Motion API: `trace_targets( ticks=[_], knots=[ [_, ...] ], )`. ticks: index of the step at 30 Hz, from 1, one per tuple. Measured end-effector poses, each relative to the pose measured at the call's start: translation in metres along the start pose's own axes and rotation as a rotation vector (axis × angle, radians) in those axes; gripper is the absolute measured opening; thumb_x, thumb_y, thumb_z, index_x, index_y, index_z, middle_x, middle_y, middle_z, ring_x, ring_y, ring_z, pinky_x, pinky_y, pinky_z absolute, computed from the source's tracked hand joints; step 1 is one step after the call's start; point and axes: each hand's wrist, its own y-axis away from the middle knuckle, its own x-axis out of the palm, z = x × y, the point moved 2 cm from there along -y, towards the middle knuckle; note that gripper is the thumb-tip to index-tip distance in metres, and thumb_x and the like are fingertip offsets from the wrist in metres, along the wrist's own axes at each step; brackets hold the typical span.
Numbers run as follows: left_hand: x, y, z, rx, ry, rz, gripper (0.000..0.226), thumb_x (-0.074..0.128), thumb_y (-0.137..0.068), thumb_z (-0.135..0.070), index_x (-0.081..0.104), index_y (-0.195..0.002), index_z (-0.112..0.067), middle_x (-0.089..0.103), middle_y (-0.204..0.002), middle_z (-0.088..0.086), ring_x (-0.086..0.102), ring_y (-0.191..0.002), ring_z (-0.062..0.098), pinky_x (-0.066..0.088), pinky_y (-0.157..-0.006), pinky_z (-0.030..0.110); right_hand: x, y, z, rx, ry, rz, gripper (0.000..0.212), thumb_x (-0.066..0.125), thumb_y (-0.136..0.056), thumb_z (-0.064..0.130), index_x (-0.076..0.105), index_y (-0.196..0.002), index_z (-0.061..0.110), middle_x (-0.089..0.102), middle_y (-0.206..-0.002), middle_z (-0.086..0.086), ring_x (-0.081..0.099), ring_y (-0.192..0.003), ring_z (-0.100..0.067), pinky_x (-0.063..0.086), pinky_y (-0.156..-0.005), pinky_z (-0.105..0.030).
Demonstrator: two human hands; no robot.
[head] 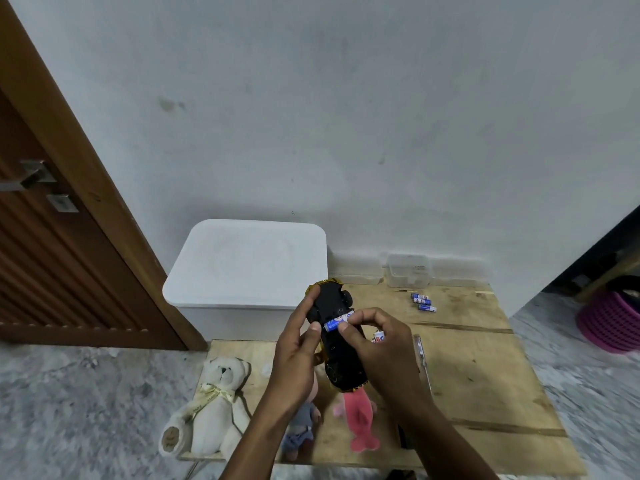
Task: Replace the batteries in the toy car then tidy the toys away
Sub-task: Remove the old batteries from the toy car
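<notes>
Toy car (337,355) is held upside down above the wooden board (485,375) by the left hand (298,344), fingers curled round its side. A blue battery (337,323) is pinched at the underside by the right hand (377,344). Three spare batteries (422,301) lie well apart, near the clear container (408,270).

**A plain room corner with a low wooden board**

The wall (346,116) is pale grey-white, with a few small dark marks at about 10 o'clock and 2 o'clock from the middle. At 9 o'clock stands a brown wooden door (52,254) with ribbed panels, a metal handle (29,178) and a wide wooden frame (90,174). The floor (86,393) is grey and mottled, like marble. A low plywood board (485,368) lies at 5 o'clock and reaches the wall. At 3 o'clock there is a dark opening (602,247). The light is soft and even, without strong shadows.
</notes>
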Motion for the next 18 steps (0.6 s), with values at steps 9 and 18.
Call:
trace_targets(
  ticks=[9,18],
  knots=[
    [-0.003,-0.003,-0.003,-0.005,-0.016,0.046,0.046,0.041,-0.108,-0.014,0.053,-0.135,-0.050,0.057,-0.145,-0.017,0.061,-0.125,0.005,0.061,-0.083,0.028,-0.005,0.003,0.009,0.087,-0.162,-0.063,0.015,0.079,-0.082,0.010,0.066,-0.088,0.012,0.071,-0.086,-0.005,0.070,-0.072,-0.011,0.051,-0.049,-0.019],
    [-0.013,-0.012,-0.004,-0.002,0.016,-0.001,0.040,0.046,-0.106,-0.014,0.056,-0.136,-0.039,0.062,-0.137,-0.017,0.057,-0.130,0.014,0.060,-0.080,0.027,-0.023,-0.017,0.014,0.461,-0.845,-0.025,0.020,0.053,-0.093,0.009,0.062,-0.110,0.006,0.056,-0.076,-0.005,0.035,-0.038,-0.007,0.028,-0.035,-0.019]
  ],
)
